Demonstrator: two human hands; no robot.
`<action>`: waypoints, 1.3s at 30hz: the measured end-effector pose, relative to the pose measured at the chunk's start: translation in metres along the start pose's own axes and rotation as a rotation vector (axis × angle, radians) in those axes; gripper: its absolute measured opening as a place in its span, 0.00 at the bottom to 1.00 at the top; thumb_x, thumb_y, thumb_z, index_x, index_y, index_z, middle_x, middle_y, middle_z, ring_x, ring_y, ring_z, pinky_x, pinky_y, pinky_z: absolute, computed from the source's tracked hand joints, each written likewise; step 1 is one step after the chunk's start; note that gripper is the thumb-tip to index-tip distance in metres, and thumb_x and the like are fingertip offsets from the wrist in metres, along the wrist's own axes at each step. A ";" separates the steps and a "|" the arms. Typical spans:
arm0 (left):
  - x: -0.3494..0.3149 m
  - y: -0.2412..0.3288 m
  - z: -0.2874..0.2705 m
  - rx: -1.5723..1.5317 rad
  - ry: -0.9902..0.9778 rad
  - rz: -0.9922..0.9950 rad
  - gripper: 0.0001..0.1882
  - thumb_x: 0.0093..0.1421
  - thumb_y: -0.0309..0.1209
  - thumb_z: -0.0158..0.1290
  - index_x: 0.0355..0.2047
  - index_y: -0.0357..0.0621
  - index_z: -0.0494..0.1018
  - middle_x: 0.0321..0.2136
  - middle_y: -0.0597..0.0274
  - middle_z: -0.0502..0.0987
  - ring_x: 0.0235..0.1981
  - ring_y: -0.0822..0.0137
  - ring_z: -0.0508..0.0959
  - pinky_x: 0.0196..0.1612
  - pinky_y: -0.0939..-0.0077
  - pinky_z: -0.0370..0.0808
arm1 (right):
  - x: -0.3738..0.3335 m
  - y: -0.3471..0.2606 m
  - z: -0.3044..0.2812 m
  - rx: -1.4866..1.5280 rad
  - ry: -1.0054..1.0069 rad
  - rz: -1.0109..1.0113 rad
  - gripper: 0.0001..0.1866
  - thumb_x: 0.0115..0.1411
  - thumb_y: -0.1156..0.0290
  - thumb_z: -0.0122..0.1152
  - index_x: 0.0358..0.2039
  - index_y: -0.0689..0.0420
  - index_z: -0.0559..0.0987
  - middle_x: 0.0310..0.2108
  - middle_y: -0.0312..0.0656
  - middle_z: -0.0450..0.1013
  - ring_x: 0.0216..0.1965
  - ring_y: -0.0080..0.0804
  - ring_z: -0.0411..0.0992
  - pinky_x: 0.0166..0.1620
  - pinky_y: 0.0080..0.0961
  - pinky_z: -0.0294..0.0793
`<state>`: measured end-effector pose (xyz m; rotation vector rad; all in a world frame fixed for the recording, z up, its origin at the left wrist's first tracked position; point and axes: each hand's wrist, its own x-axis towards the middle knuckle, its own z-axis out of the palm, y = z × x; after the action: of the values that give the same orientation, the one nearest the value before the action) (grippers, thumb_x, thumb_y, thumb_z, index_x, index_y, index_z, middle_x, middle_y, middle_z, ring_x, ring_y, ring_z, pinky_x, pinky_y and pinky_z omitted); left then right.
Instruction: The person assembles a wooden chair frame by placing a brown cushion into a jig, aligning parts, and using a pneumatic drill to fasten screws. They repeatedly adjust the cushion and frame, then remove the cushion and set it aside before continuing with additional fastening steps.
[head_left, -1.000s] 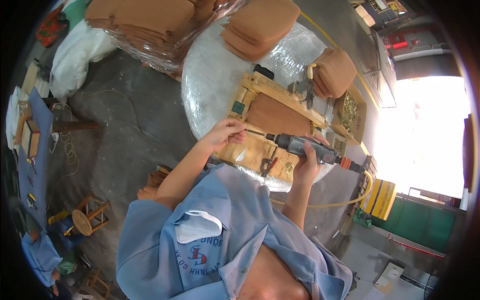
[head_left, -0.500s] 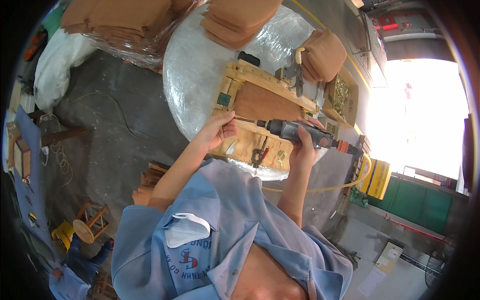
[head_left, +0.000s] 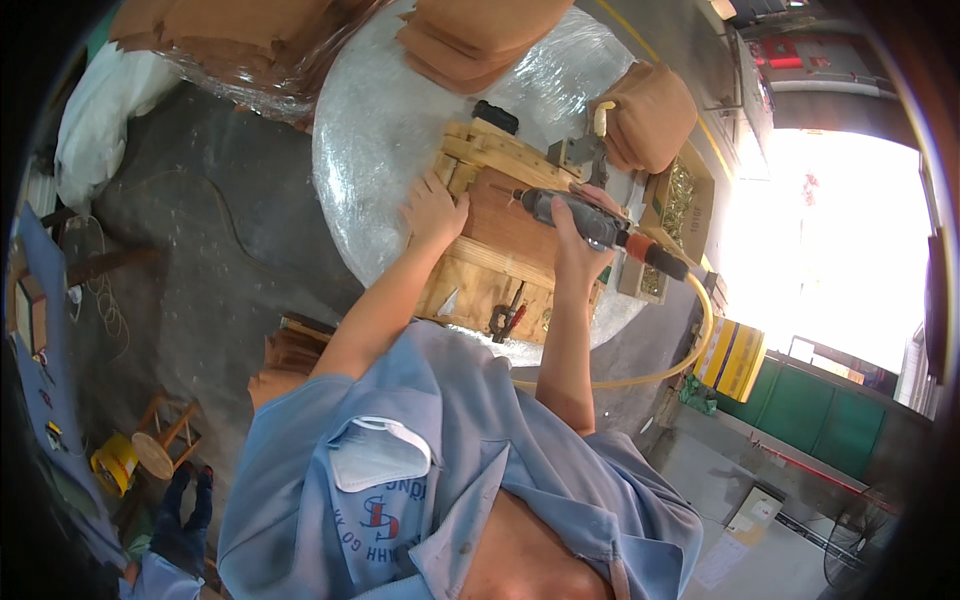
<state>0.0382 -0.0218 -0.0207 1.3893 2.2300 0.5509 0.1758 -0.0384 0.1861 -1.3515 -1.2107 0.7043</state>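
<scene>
My right hand (head_left: pixel 578 245) grips a black and grey air drill (head_left: pixel 590 218) with an orange collar at its rear. The drill lies nearly level over a reddish-brown wooden board (head_left: pixel 500 225), its thin bit pointing left. That board sits in a light wooden jig (head_left: pixel 500 150) on a round table covered in clear film (head_left: pixel 350 150). At the jig's left end, my left hand (head_left: pixel 436 210) rests with fingers stretched out on the frame and the board's edge. Whether the bit touches the board I cannot tell.
A yellow air hose (head_left: pixel 705 330) loops from the drill past my right arm. Stacked brown boards (head_left: pixel 480 40) and another stack (head_left: pixel 650 115) stand behind. A carton of brass-coloured hardware (head_left: pixel 680 195) is at right. Pliers-like tool (head_left: pixel 507 318) lies on the jig's near part.
My left hand has left the drill's bit and moved up onto the jig's left end. My right hand has brought the drill left and farther away, over the board.
</scene>
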 end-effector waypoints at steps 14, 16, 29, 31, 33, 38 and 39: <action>0.007 0.001 -0.001 -0.003 -0.187 -0.066 0.46 0.69 0.57 0.57 0.73 0.35 0.58 0.69 0.45 0.68 0.70 0.46 0.67 0.65 0.28 0.65 | 0.026 0.065 0.040 -0.071 -0.108 -0.046 0.23 0.55 0.81 0.79 0.51 0.63 0.80 0.46 0.45 0.81 0.48 0.31 0.81 0.56 0.29 0.80; 0.009 0.003 -0.004 0.013 -0.201 -0.070 0.45 0.70 0.59 0.55 0.73 0.36 0.58 0.71 0.45 0.67 0.72 0.47 0.66 0.65 0.33 0.65 | 0.030 0.063 0.042 -0.106 -0.112 -0.039 0.23 0.55 0.81 0.78 0.50 0.63 0.80 0.46 0.45 0.81 0.47 0.31 0.81 0.55 0.29 0.80; 0.008 -0.002 0.006 0.012 -0.113 -0.028 0.45 0.68 0.59 0.57 0.71 0.37 0.61 0.65 0.46 0.72 0.66 0.47 0.71 0.61 0.33 0.67 | 0.040 0.034 0.078 -0.169 -0.154 0.061 0.19 0.55 0.81 0.75 0.48 0.63 0.81 0.43 0.44 0.82 0.44 0.27 0.81 0.52 0.28 0.82; 0.007 -0.004 0.006 -0.006 -0.109 -0.035 0.44 0.67 0.59 0.58 0.70 0.37 0.62 0.62 0.47 0.74 0.63 0.47 0.73 0.60 0.33 0.67 | 0.052 0.035 0.086 -0.143 -0.178 0.093 0.18 0.55 0.81 0.75 0.46 0.63 0.81 0.42 0.43 0.82 0.43 0.26 0.81 0.51 0.27 0.81; 0.005 -0.004 0.006 -0.004 -0.066 -0.019 0.44 0.67 0.59 0.58 0.70 0.37 0.63 0.60 0.48 0.75 0.61 0.47 0.75 0.59 0.33 0.68 | 0.056 0.042 0.086 -0.146 -0.215 0.060 0.16 0.56 0.80 0.75 0.45 0.62 0.81 0.41 0.41 0.82 0.40 0.23 0.80 0.47 0.24 0.81; -0.002 -0.005 0.000 -0.030 -0.161 -0.036 0.46 0.68 0.59 0.57 0.72 0.36 0.61 0.65 0.46 0.72 0.66 0.46 0.71 0.62 0.31 0.67 | 0.047 0.057 0.095 -0.136 -0.204 0.091 0.15 0.55 0.78 0.73 0.43 0.59 0.83 0.31 0.30 0.79 0.33 0.16 0.75 0.41 0.21 0.77; 0.001 -0.005 0.000 -0.028 -0.144 -0.034 0.46 0.68 0.59 0.57 0.73 0.36 0.60 0.66 0.46 0.71 0.68 0.46 0.70 0.63 0.30 0.66 | 0.051 0.055 0.096 -0.129 -0.224 0.108 0.14 0.55 0.78 0.72 0.43 0.59 0.83 0.31 0.30 0.79 0.33 0.16 0.75 0.41 0.21 0.77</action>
<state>0.0343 -0.0228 -0.0231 1.3310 2.1193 0.4544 0.1160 0.0507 0.1277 -1.4830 -1.3876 0.8847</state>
